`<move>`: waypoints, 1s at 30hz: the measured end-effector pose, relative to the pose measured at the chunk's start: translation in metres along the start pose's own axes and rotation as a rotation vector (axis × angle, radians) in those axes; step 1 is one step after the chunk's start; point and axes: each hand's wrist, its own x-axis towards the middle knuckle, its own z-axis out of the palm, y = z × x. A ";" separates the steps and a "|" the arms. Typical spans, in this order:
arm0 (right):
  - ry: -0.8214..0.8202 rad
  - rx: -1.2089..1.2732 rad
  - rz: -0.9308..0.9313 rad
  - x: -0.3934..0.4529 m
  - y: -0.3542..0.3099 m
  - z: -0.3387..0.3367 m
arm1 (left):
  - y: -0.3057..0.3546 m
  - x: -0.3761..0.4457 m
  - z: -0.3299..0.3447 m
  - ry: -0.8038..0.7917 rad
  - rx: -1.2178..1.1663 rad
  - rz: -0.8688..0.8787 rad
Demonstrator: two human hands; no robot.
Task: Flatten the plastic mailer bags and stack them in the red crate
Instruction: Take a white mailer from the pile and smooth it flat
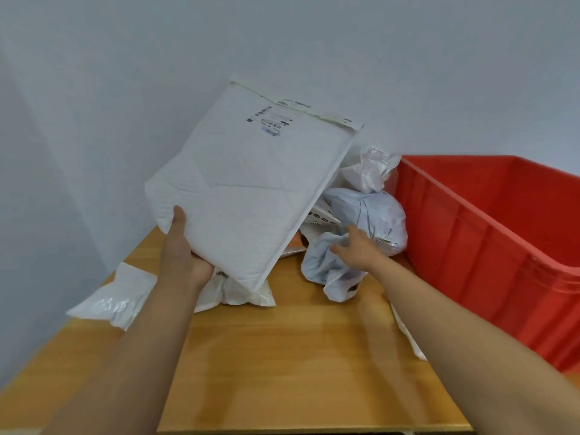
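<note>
Two hands busy: left hand holds the padded mailer tilted, left of the crate; right hand grips a crumpled bag beside it. We should smooth one before stacking.

You face a plain pale grey-white wall that fills the upper half of the frame. At the left of the frame a second wall of the same colour runs toward you, and the two seem to meet in a soft corner. Below them a wooden worktop with light orange-brown grain spans the lower frame. The light is even and soft, with faint shadows on the wood.
</note>
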 end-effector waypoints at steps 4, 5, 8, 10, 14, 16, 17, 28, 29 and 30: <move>0.137 -0.152 -0.029 -0.025 -0.007 -0.020 | 0.000 -0.004 -0.007 -0.015 0.004 -0.014; 0.199 -0.232 0.000 -0.038 -0.007 -0.028 | -0.001 -0.004 -0.008 -0.015 0.002 -0.022; 0.056 -0.532 0.239 -0.087 0.009 -0.046 | -0.014 -0.007 -0.007 -0.018 -0.008 -0.055; -0.157 -0.663 0.361 -0.115 0.028 -0.042 | -0.025 -0.010 -0.005 -0.029 -0.018 -0.081; -0.234 -0.737 0.362 -0.130 0.050 -0.024 | -0.040 -0.014 -0.004 -0.060 -0.068 -0.124; -0.161 -0.699 0.335 -0.120 0.058 -0.014 | -0.043 -0.014 -0.005 -0.074 -0.075 -0.132; -0.112 -0.668 0.312 -0.112 0.063 -0.010 | -0.043 -0.015 -0.005 -0.070 -0.069 -0.133; 0.308 -0.103 0.171 -0.044 0.064 -0.011 | -0.004 -0.024 -0.050 -0.023 0.115 -0.076; 0.363 0.192 0.166 -0.053 0.052 -0.019 | 0.000 -0.025 -0.055 -0.027 0.146 -0.076; 0.352 0.596 0.171 -0.062 0.039 -0.026 | 0.004 -0.027 -0.059 -0.024 0.191 -0.093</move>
